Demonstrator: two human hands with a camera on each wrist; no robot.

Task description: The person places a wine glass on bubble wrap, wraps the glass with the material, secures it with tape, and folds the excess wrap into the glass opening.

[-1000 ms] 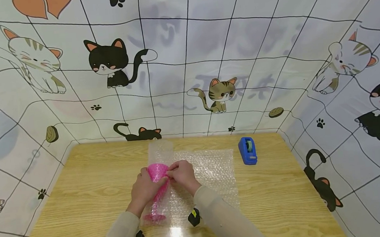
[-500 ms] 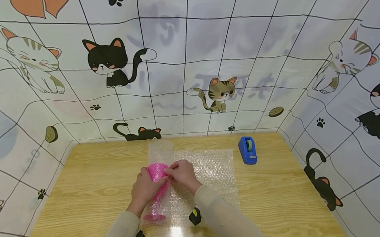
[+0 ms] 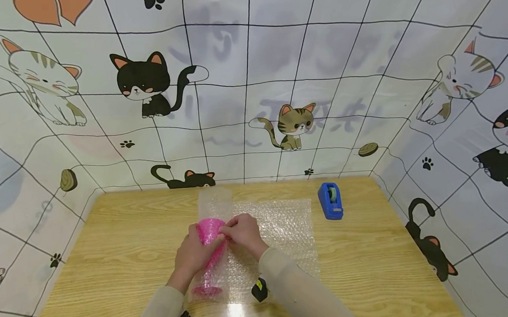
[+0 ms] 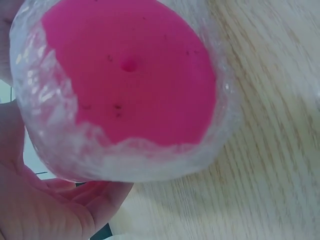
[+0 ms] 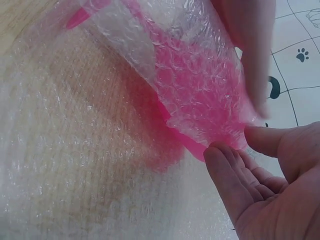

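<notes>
A pink goblet (image 3: 210, 226) lies partly rolled in bubble wrap (image 3: 286, 230), its bowl away from me and its foot (image 3: 207, 291) nearer. My left hand (image 3: 192, 255) grips the wrapped bowl from the left, thumb across it. At the bowl's right side, my right hand (image 3: 245, 233) pinches the wrap's edge by the rim between thumb and fingers. From below, the left wrist view has the round pink foot (image 4: 145, 90) with a small dimple, ringed by wrap. Through the bubbles the pink bowl (image 5: 200, 80) shows in the right wrist view, beside my right fingers (image 5: 230, 175).
A blue tape dispenser (image 3: 330, 201) stands at the back right of the wooden table (image 3: 370, 264). The wrap spreads flat to the right of the goblet, and a strip of it (image 3: 214, 201) reaches toward the back edge. Cat-printed cloth walls (image 3: 223, 106) enclose the table.
Very little differs. My right fingers have shifted slightly left along the goblet's rim, while the left hand keeps its grip on the bowl.
</notes>
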